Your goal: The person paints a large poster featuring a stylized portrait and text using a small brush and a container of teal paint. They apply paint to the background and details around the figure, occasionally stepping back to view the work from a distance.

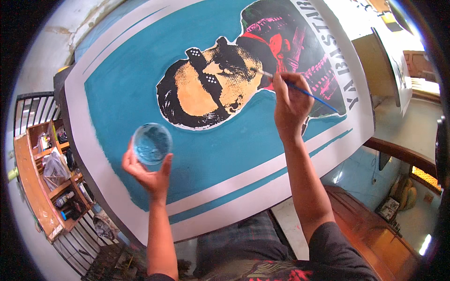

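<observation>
A large sheet (pixel 126 93) lies before me, painted teal with a white border. On it is a sideways portrait (pixel 192 89) of a figure in dark glasses, done in black and light orange, with dark and pink clothing. My right hand (pixel 291 100) grips a thin blue-handled paintbrush (pixel 300 89); its bristles are at the orange chin area, and whether they touch the sheet I cannot tell. In my left hand (pixel 149 171) is a clear round plastic cup (pixel 153 144), with bluish liquid or paint showing inside, held over the teal area at the lower left.
On the left stands a wooden shelf unit (pixel 44 173) with bottles and a plastic bag, beside black metal bars (pixel 40 110). A brown wooden piece of furniture (pixel 370 225) is at the lower right. Farther right is a panel (pixel 379 70) near a bright opening.
</observation>
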Demonstrator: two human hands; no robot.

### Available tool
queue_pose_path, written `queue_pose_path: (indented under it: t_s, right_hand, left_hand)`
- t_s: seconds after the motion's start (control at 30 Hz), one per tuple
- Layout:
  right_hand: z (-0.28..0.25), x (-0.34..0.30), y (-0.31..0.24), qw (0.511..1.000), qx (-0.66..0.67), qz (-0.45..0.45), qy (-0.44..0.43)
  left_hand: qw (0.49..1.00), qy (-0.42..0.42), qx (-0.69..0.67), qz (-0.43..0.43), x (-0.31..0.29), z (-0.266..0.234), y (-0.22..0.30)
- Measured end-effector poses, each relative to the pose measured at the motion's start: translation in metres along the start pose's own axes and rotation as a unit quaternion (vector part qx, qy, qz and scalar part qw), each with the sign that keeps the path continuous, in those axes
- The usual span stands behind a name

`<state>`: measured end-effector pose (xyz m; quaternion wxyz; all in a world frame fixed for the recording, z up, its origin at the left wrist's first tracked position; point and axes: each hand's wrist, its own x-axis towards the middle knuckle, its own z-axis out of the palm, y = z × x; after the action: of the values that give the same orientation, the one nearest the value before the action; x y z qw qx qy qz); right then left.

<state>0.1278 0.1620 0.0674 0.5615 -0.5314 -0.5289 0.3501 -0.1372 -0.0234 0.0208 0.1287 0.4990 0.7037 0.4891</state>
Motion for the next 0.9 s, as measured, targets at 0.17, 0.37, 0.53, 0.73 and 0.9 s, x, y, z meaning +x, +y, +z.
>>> queue_pose_path:
  t_s: [0.17,0.37,0.53,0.73,0.9]
  right_hand:
    - [0.043,0.044,0.045,0.992,-0.071,-0.095,0.043]
    - [0.071,0.072,0.070,0.979,-0.134,-0.155,0.014]
    - [0.082,0.079,0.077,0.973,-0.163,-0.162,0.001]
    - [0.079,0.082,0.072,0.975,-0.101,-0.189,0.050]
    - [0.058,0.076,0.038,0.976,0.159,-0.086,0.118]
  left_hand:
    - [0.999,0.033,0.002,-0.010,0.011,-0.016,-0.044]
    - [0.996,0.052,-0.038,-0.062,0.009,-0.013,-0.042]
    - [0.998,0.039,-0.022,-0.044,0.008,-0.017,-0.048]
    - [0.997,0.045,-0.045,-0.037,0.008,-0.013,-0.047]
    - [0.999,0.017,0.008,-0.047,0.008,-0.015,-0.047]
